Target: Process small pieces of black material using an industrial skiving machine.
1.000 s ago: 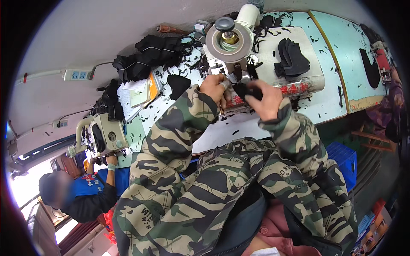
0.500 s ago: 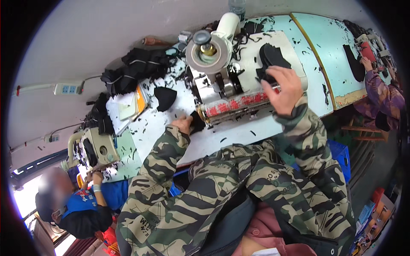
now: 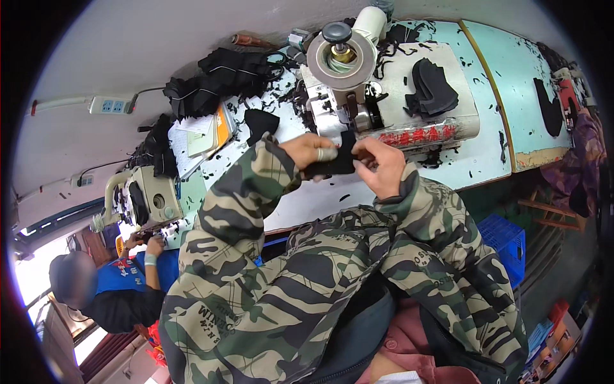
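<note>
My left hand [image 3: 306,152] is closed on a dark, flat piece of black material [image 3: 339,165], with pale tape around one fingertip or thumb. At the piece's right edge, my right hand [image 3: 382,168] pinches it between thumb and fingers. Both hands are just in front of a skiving-type machine [image 3: 342,61] with a round dial, a knob on top and a red-marked front bar. On its flat bed lies a stack of curved black pieces [image 3: 433,88]. Another black piece [image 3: 261,123] rests on the table, left of the machine.
Black scraps litter the white table [image 3: 294,208]. Bundled black pieces [image 3: 220,80] and papers [image 3: 203,137] lie at the left. A person in blue [image 3: 128,275] works beside a second machine [image 3: 144,198]; a person's patterned sleeve [image 3: 585,150] shows at far right. A blue crate [image 3: 505,246] stands below.
My right hand has left the stack on the bed and come left to the black piece. My left hand has raised its piece in front of the machine. The view has shifted slightly.
</note>
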### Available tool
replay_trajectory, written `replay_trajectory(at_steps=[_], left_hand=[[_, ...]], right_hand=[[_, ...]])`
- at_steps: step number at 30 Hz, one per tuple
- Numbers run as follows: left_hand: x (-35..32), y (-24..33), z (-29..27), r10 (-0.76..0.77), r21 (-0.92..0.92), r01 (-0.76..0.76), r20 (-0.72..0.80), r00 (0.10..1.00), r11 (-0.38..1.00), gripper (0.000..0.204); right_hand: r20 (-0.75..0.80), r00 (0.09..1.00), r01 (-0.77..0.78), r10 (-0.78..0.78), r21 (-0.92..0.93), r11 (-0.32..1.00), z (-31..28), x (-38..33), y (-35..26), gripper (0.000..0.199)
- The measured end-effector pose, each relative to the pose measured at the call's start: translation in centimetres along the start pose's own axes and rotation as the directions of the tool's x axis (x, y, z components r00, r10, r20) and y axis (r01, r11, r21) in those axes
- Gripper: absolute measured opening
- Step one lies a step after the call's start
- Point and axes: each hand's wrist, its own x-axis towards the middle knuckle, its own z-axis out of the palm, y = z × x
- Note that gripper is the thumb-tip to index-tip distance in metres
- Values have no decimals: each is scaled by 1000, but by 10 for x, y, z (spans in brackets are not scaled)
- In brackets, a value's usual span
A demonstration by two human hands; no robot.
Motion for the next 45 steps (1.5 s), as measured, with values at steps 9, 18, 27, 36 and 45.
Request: replay_trajectory(at_steps=[9,18,27,36,45], left_hand=[[24,30,-27,-87,-92,66,-243,966,994,18],[17,31,21,-24,-285,-81,-344,939,955,17],[7,25,14,71,207,44,-518,852,977,23],[11,28,22,19,9,-17,-458,889,1000,28],[23,32,33,227,339,-19,-586,778,941,29]], right_hand=[[171,955,-296,244,632,716,19,24,9,40],[-174,984,-87,23,-373,924,-37,35,6,39],[-168,962,35,-214,-703,710,-20,42,6,54],[-158,987,-59,1,-363,930,-29,17,14,27],[-213,974,-60,-77,-570,819,-32,47,13,24]])
